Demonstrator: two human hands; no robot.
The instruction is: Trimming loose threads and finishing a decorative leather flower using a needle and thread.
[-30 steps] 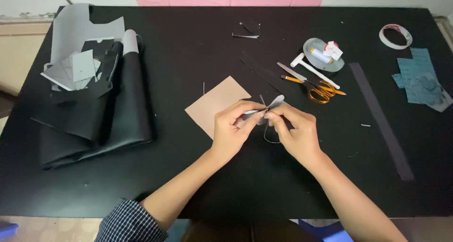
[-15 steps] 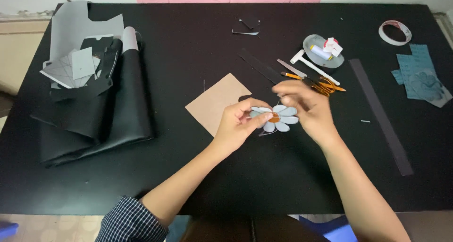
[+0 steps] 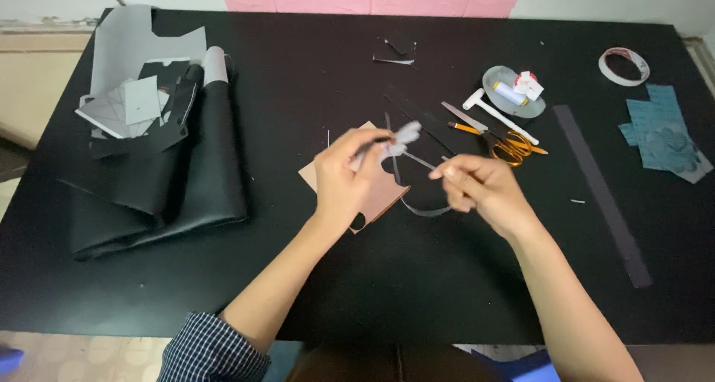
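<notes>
Over the black table (image 3: 357, 293), the left hand (image 3: 344, 181) is raised, fingers pinched together on a small pale grey flower-shaped piece (image 3: 402, 138), which is blurred, so its exact shape is hard to read. It hangs above the far corner of a tan leather square (image 3: 376, 196) lying flat on the table, partly covered by that hand. The right hand (image 3: 480, 188) sits just to the right, thumb and forefinger closed together at the tip as if on something very fine; what they grip is too thin to make out. Between the two hands a thin dark strip (image 3: 424, 209) curves across the tabletop, touching the tan square's edge. Beyond the right hand lie yellow-handled scissors (image 3: 510, 145), near a craft knife (image 3: 465, 118) and a white-handled tool (image 3: 499, 116). A little farther back, a round grey dish (image 3: 497, 78) holds a white spool. A long dark strip (image 3: 603, 196) runs down the right side, well apart from the hands, with blue-grey cut pieces (image 3: 659, 132) and a roll of tape (image 3: 624, 65) toward the far right corner. On the left, folded black leather (image 3: 156, 196) carries grey paper templates (image 3: 134, 77) on its upper part. A checked sleeve (image 3: 212, 348) shows at the bottom.
</notes>
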